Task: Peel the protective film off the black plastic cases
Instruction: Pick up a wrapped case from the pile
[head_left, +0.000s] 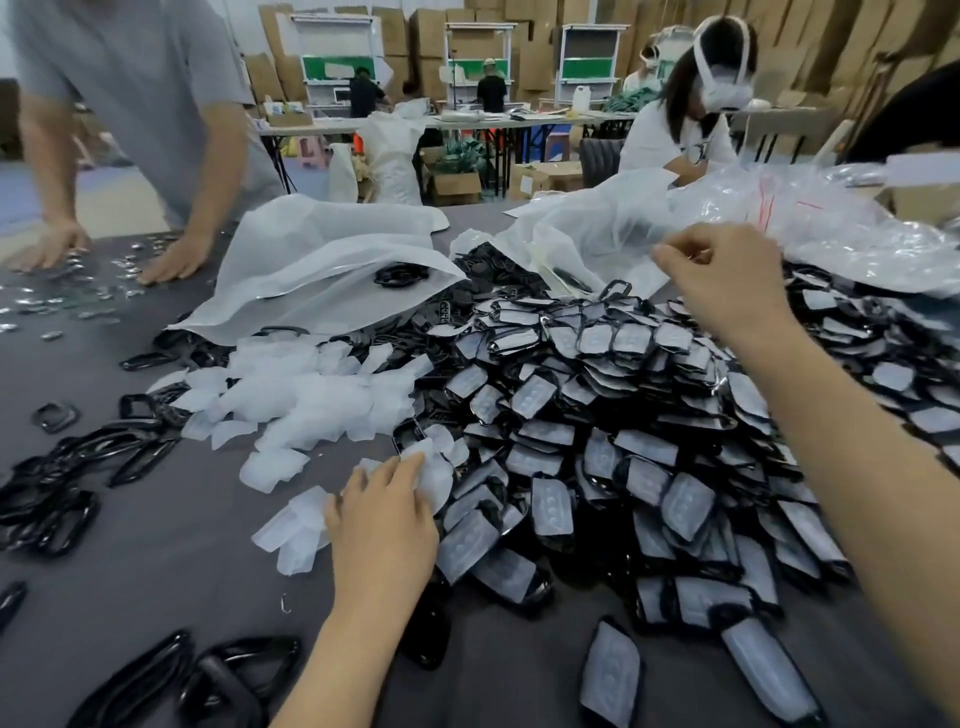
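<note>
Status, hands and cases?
Left hand flat on loose films. Right hand over case pile, fingers curled, hold unclear. Pile mostly unpeeled. Bag behind pile.

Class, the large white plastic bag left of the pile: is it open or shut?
Open: the large white plastic bag gapes at its mouth, showing a black plastic case inside.

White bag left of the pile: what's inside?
In the mouth of the white bag, one black case shows, and more lie under its front edge. Anything deeper is hidden by the bag itself.
</note>
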